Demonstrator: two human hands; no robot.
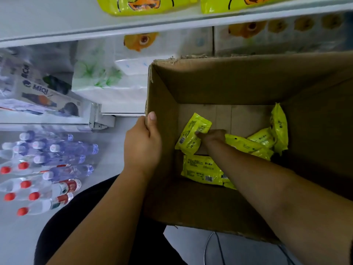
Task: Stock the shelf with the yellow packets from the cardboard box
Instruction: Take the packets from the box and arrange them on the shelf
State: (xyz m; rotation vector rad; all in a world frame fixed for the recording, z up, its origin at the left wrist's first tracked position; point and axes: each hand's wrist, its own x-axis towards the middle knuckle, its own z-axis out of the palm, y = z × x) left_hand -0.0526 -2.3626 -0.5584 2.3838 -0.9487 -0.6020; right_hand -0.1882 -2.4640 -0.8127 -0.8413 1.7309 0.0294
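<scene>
An open cardboard box (210,87) fills the right half of the view. Several yellow packets lie on its bottom. My right hand (211,136) reaches deep into the box and closes its fingers on one yellow packet (191,134) near the left inner wall. Another packet (200,169) lies flat below it, and more packets (275,134) are heaped at the right. My left hand (143,144) grips the box's left wall, thumb over the rim. On the white shelf (57,22) above stand two yellow duck-print packets (145,5).
White tissue packs (114,73) and boxed goods (286,35) fill the lower shelf behind the box. Packs of water bottles (47,169) with red and white caps lie on the floor at the left. A boxed item (44,100) sits on a low shelf at the left.
</scene>
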